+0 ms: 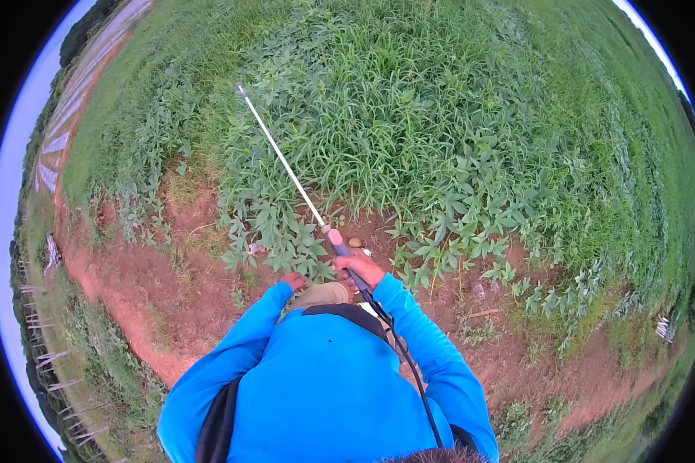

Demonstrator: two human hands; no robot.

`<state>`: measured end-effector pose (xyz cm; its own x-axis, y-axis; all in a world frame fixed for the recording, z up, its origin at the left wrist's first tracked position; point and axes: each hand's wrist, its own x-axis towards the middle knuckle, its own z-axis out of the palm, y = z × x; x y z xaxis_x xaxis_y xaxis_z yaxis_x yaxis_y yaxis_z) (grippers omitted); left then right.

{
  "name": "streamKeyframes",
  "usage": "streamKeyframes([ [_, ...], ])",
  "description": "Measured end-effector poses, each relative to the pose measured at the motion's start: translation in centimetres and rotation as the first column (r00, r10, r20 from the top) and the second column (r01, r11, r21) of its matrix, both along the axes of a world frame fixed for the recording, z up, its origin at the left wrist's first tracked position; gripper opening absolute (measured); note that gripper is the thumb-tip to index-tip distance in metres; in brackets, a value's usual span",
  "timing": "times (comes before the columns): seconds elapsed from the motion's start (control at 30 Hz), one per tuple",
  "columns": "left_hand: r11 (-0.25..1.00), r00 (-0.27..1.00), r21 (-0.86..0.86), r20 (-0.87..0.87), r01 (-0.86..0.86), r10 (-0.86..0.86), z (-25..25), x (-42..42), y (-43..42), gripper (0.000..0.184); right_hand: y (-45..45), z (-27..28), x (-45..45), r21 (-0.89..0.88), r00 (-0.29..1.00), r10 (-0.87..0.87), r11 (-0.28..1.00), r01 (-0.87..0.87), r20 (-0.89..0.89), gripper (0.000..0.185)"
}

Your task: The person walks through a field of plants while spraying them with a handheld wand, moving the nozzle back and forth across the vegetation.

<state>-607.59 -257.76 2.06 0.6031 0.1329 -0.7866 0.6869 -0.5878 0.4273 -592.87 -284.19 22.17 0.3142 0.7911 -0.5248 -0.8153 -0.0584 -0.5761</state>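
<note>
My right hand (363, 270) is wrapped round the dark handle of a sprayer wand (288, 171). The wand's long pale tube slants up and left over the plants, ending in a nozzle (242, 91) above the leaves. A black hose (406, 353) runs from the handle back past my right arm. Close to my thigh in light trousers (320, 294) hangs my left hand (293, 281), apart from the wand; it is small in view and its fingers are not clear. Broad-leaved plants (282, 235) grow just in front of both hands.
Dense grass and leafy growth (394, 116) spread ahead and to the right. Bare reddish soil (185, 289) lies around me on both sides. A row of wooden posts (50, 357) stands at far left, near pale strips of ground (62, 127). Dark straps (220, 420) cross my shoulders.
</note>
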Motion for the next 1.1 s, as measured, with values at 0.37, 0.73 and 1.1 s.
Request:
streamKeyframes([
  [0.37,0.601,0.687,-0.346,-0.239,-0.72,0.686,-3.6,-2.3,2.2,0.019,13.6,5.9,8.6,0.018,0.95,0.294,0.955,-0.297,0.108,0.019],
  [0.73,0.761,0.79,-0.219,-0.235,-0.61,0.566,-7.2,-1.6,0.5,0.019,8.9,7.5,19.1,0.103,0.985,-0.173,0.979,0.174,-0.021,0.016],
  [1.1,0.778,0.858,-0.362,-0.234,-0.514,0.458,-5.0,5.1,0.0,0.023,-5.1,7.1,22.1,0.069,0.611,-0.792,0.61,0.789,0.01,0.022],
])
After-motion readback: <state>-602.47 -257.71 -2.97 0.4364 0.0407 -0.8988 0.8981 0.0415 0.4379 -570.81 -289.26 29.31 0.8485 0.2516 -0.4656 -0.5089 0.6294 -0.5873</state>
